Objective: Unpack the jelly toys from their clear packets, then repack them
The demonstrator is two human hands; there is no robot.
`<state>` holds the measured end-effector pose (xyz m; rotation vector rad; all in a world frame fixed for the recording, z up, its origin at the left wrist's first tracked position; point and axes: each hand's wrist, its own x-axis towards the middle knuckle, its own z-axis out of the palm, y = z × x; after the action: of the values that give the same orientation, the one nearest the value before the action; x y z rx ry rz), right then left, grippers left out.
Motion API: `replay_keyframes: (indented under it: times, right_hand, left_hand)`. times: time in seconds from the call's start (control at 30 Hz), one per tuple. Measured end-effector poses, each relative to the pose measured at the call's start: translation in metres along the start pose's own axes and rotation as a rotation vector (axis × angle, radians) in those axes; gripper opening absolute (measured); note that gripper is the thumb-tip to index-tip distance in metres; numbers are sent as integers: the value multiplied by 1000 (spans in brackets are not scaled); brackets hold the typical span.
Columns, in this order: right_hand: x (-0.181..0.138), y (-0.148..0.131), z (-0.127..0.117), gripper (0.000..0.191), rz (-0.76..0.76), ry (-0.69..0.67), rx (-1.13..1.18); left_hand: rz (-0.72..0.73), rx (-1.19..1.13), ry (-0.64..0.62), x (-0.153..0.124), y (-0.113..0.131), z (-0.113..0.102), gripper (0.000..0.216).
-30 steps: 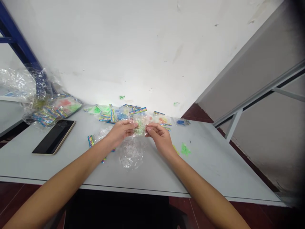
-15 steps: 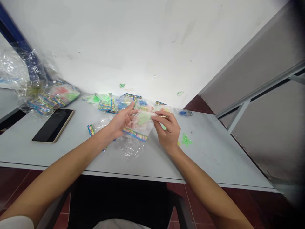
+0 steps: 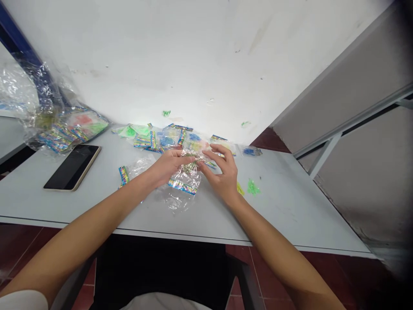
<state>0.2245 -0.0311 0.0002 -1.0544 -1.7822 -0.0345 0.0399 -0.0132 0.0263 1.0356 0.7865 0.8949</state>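
Observation:
My left hand (image 3: 167, 167) and my right hand (image 3: 222, 174) meet over the middle of the grey table (image 3: 290, 215). Between them hangs a small clear packet (image 3: 186, 176) with a colourful header strip at its lower edge. The left hand pinches its upper edge. The right hand's thumb and forefinger pinch the same edge while its other fingers spread. An empty clear bag (image 3: 172, 199) lies under the hands. Behind them sits a pile of similar packets (image 3: 167, 140) with green, blue and orange contents.
A black phone (image 3: 72, 167) lies on the table at the left. A big clear bag of more packets (image 3: 61, 129) rests at the far left by a blue frame. Green bits (image 3: 252, 187) lie right of my hand. A white wall rises behind.
The packet, spread flat between both hands half a second ago, is now lower and crumpled, with the hands closer together. The view has dropped since one second ago.

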Motion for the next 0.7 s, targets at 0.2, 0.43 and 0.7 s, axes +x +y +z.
replay_keyframes:
  times: [0.2,0.43,0.7]
  right_hand:
    - [-1,6,1,16,-1,12,-16]
    - [2,10,-4,19,-143,-71,-72]
    - [1,10,-1,15,-157,-64,-97]
  left_hand:
    - [-17,137,-37,-1,-1,0,22]
    - [-12,205,-16,-1,-3,0,24]
    - [61,273,-69,0,-5,-3,33]
